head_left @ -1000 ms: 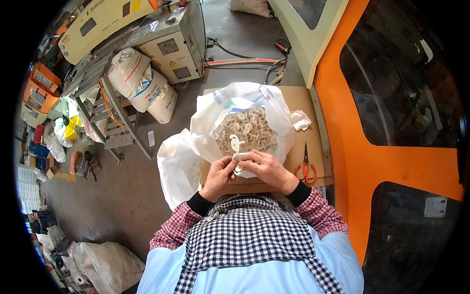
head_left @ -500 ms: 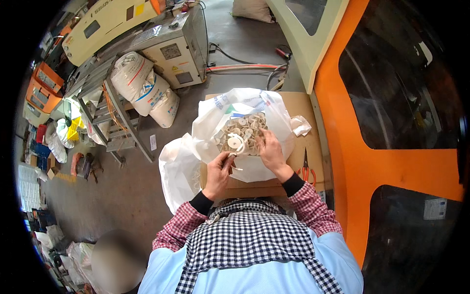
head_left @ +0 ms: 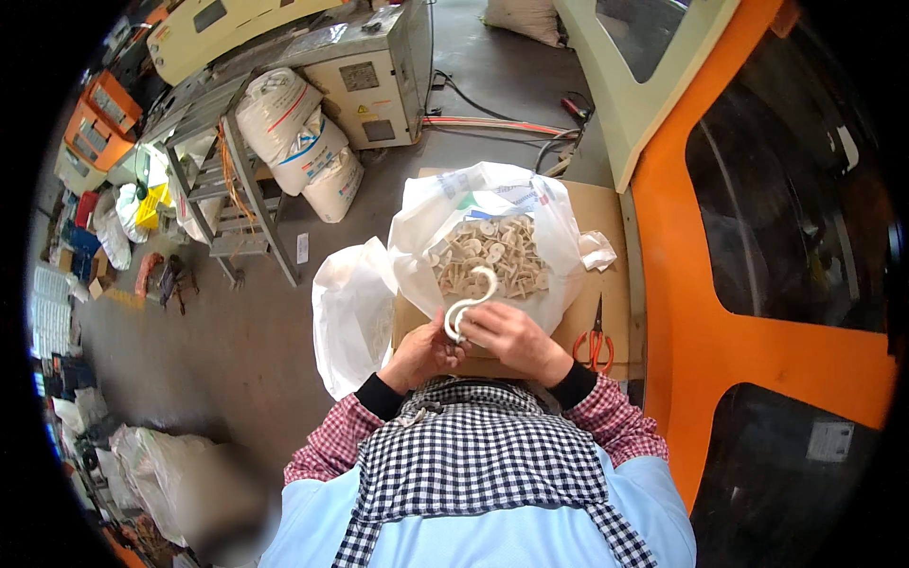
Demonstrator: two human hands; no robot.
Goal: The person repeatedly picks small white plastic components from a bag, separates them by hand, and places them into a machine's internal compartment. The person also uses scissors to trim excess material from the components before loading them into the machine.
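Note:
In front of my body I hold a white S-shaped plastic hook (head_left: 486,288). The fingers of my right hand (head_left: 516,339) pinch its middle. My left hand (head_left: 428,352) is closed around its lower end, where my fingers hide part of it. Just beyond my hands, an open white plastic bag (head_left: 412,251) contains many small off-white plastic parts (head_left: 492,248) with round discs and stems. To the right of my right hand lies a pair of scissors (head_left: 597,346) with orange handles.
The bag stands on brown cardboard (head_left: 606,213). Another white bag (head_left: 350,312) sits at its left, and a crumpled white piece (head_left: 597,251) at its right. An orange machine frame (head_left: 672,275) rises close on the right. Full sacks (head_left: 303,151) lean by a metal rack (head_left: 256,208) at far left.
Both hands have drawn back from over the bag toward my body. My right hand has left the parts in the bag and now grips the white hook alongside my left hand.

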